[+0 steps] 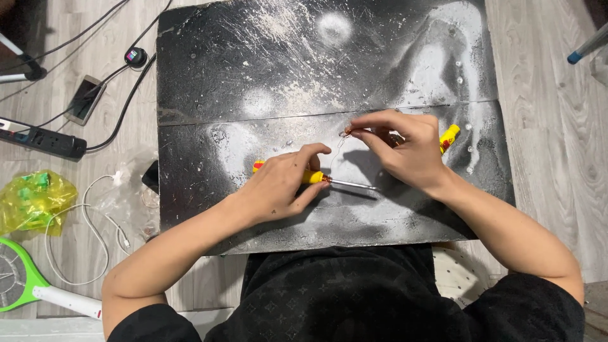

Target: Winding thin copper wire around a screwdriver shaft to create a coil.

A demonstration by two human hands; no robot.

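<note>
My left hand (282, 183) grips the yellow handle of a screwdriver (312, 177) whose metal shaft points right, lying on a black, white-sprayed board (253, 82). Copper wire is wound near the handle's end. My right hand (405, 149) pinches the end of a thin copper wire (348, 132) between thumb and forefinger, above the shaft. A second yellow-handled tool (449, 137) pokes out from under my right hand, mostly hidden.
On the wooden floor to the left lie a black power strip (44, 140), a phone (84, 99), a white cable (95, 234), a yellow plastic bag (33, 199) and a green racket-shaped swatter (25, 278). A blue-tipped pole (586, 47) is at the right.
</note>
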